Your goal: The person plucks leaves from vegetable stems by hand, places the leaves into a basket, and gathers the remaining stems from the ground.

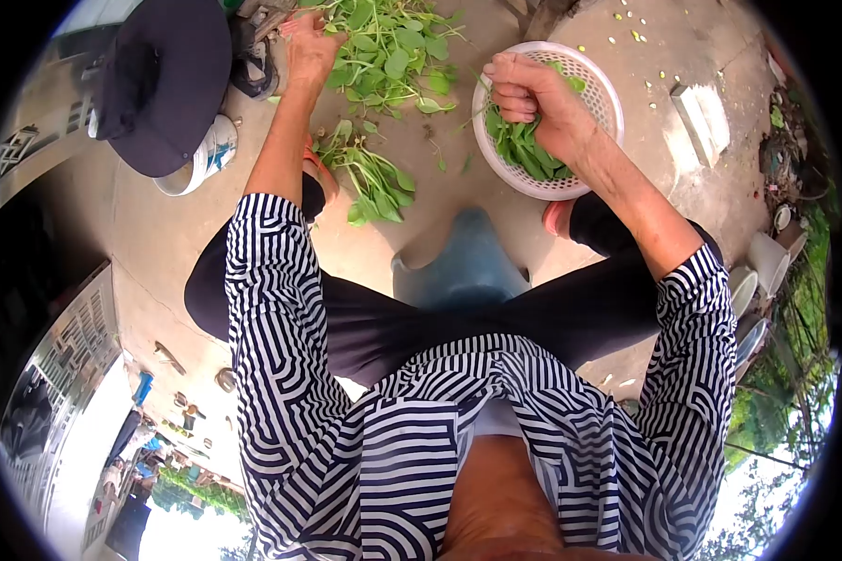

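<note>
My left hand [311,51] is at the left edge of a loose pile of leafy greens [398,51] on the ground. Its fingers look bent, and what they hold, if anything, cannot be made out. Over a white perforated plastic basket [611,112], my right hand [538,98] is closed with its fingers curled, and a thin green strand shows beside the fingertips. Picked green leaves [524,154] lie in the basket, partly hidden beneath this hand. A smaller bunch of greens [374,182] rests on the ground nearer my left foot.
A blue-grey plastic stool [463,266] stands between my legs. On the left, a dark wide-brimmed hat [178,84] sits over a white bucket [217,150]. A pale block [697,126] lies right of the basket. Pots [767,262] line the right edge.
</note>
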Motion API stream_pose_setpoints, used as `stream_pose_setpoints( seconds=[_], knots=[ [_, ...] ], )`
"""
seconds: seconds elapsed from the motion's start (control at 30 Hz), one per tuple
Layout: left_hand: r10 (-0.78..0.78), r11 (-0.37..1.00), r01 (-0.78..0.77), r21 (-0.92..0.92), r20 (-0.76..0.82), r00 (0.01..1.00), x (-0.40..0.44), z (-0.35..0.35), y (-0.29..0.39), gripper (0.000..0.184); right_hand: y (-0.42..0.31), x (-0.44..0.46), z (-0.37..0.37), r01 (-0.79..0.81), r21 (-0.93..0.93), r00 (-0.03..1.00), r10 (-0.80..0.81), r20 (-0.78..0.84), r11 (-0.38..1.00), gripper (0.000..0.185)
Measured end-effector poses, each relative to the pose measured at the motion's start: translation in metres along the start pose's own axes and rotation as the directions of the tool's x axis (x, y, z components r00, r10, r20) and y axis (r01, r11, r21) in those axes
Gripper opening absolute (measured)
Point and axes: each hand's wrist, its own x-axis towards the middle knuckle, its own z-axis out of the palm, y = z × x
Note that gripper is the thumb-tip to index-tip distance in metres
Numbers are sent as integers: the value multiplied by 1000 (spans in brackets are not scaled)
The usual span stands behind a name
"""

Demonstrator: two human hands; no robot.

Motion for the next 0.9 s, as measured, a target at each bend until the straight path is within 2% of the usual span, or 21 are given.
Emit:
stream_pose_setpoints(
  seconds=[0.03,0.07,0.1,0.13,0.17,0.23,0.27,0.33,0.4,0.47,0.5,0.53,0.6,0.63,0.7,0.73,0.8,0.83,0.87,0.9],
  knots=[
    [-50,984,31,173,102,994,-1,1,-29,30,-3,1,-1,31,-71,999,-29,21,997,12],
    [-188,971,143,194,240,952,-13,8,-49,28,-3,0,0,25,-69,1000,-24,16,997,12],
    [-321,941,249,230,372,871,-27,13,-64,27,-3,-1,0,-13,-29,1000,13,-3,999,10],
    [-235,916,25,401,482,844,-45,19,-79,24,-3,-1,1,-47,8,999,47,-21,999,10],
    [-170,827,-215,519,597,784,-65,24,-92,21,-3,-1,1,-52,7,998,53,-33,999,10],
    [-94,586,-535,608,707,701,-99,41,-134,17,-2,-1,1,-105,15,994,105,-22,994,11],
    [-92,593,-537,600,713,695,-111,45,-146,17,-1,0,-1,-108,16,994,109,-34,994,11],
    [60,498,-590,635,654,754,-131,48,-156,14,-1,0,-3,-128,20,991,128,30,992,9],
    [63,496,-600,628,663,746,-135,51,-156,14,-2,-1,-1,-135,31,991,134,21,990,9],
    [26,336,-745,576,785,619,-136,51,-148,14,-4,-1,0,-144,40,990,143,14,989,8],
    [56,275,-789,550,810,584,-137,50,-153,13,-5,0,-1,-140,17,990,140,9,990,8],
    [54,275,-788,551,809,585,-139,47,-157,13,-5,0,1,-132,-4,991,132,11,991,8],
    [99,252,-864,436,877,471,-136,42,-160,13,-7,1,2,-112,-9,993,113,25,994,8],
    [106,241,-867,436,876,470,-134,41,-160,13,-9,0,2,-100,-11,995,100,29,995,8],
    [103,341,-765,547,787,609,-137,41,-159,12,-11,-2,4,-75,-34,997,75,-5,997,8],
    [104,336,-770,542,791,602,-136,42,-154,12,-10,-4,6,-66,-58,997,64,-34,996,8],
    [-15,395,-740,545,809,588,-124,47,-139,12,-10,-3,4,-69,-61,998,67,-19,996,11],
    [-8,384,-746,544,810,586,-115,47,-125,12,-11,-2,2,-71,-70,997,71,-5,995,15],
    [-106,571,-629,528,807,581,-103,47,-110,12,-12,-1,1,-56,-66,998,56,-5,996,15],
    [-202,723,-471,506,807,555,-93,45,-97,13,-12,0,-1,-53,-140,998,56,19,989,16]
  ],
)
